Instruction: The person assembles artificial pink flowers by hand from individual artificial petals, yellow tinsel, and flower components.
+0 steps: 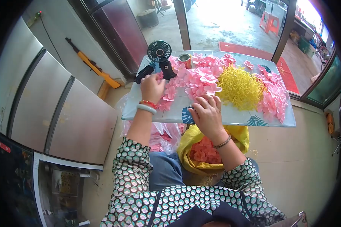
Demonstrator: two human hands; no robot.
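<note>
My left hand is over the left side of the table, close to a small black fan. Its fingers are curled in, with a bit of pink petal showing at the fingertips; what else they hold is hidden. At the table's near edge, my right hand has its thumb apart from its bent fingers, whose tips rest by the pink artificial flowers. Nothing shows in its grasp. To the right of the flowers lies a pile of thin yellow strands.
An open can stands behind the flowers, and a black object lies left of the fan. Below the table are a yellow sack of pink flowers and a clear plastic bag. Grey cabinets flank the left.
</note>
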